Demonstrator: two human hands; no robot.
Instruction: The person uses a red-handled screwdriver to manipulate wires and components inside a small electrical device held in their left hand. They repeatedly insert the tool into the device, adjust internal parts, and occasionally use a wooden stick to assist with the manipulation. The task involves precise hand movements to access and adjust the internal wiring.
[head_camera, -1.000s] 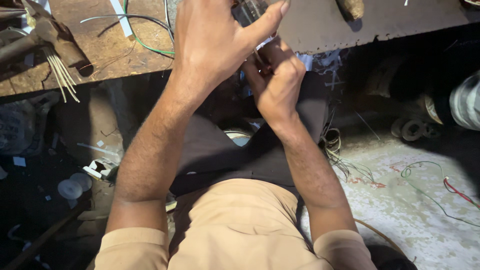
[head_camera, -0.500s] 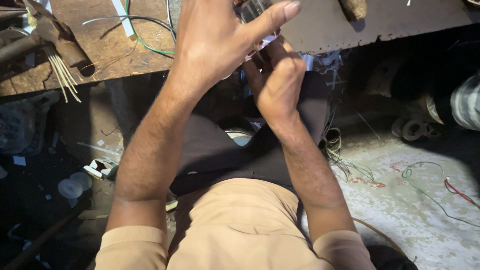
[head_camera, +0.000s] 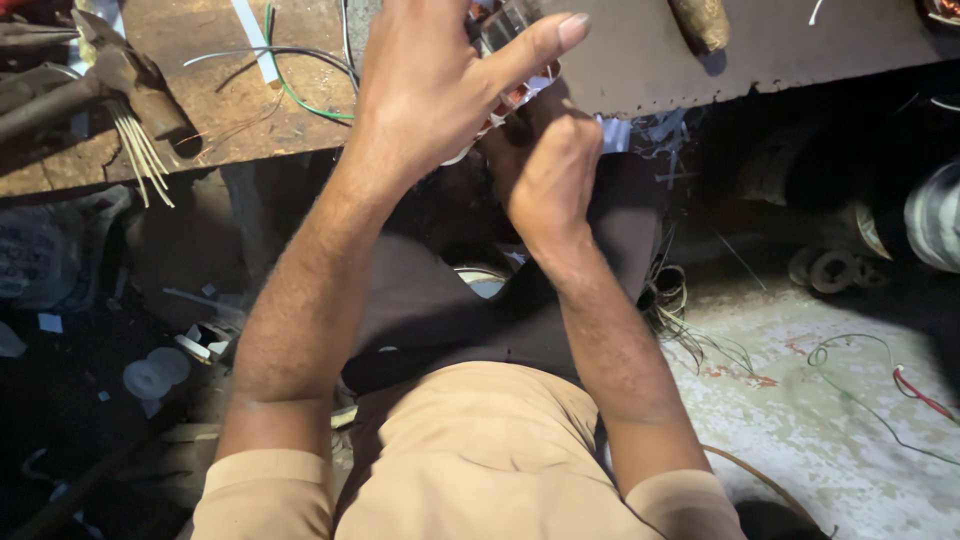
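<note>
My left hand (head_camera: 440, 90) is raised in front of the camera and wraps around a round metal part with copper-coloured windings (head_camera: 500, 55), mostly hidden behind the palm; the thumb sticks out to the right. Just below it, my right hand (head_camera: 550, 175) is closed in a fist against the underside of that part. What its fingers pinch is hidden. Both hands hover at the front edge of a worn wooden bench (head_camera: 250, 110).
A hammer (head_camera: 125, 75) and thin pale sticks (head_camera: 140, 160) lie at the bench's left. Green and black wires (head_camera: 300, 85) trail across the bench. A dark metal sheet (head_camera: 720, 60) lies right. Loose wires (head_camera: 860, 380) and white discs (head_camera: 155, 375) litter the floor.
My left thumb has stretched a little further right and the right fist has shifted slightly under the part. Otherwise nothing has moved.
</note>
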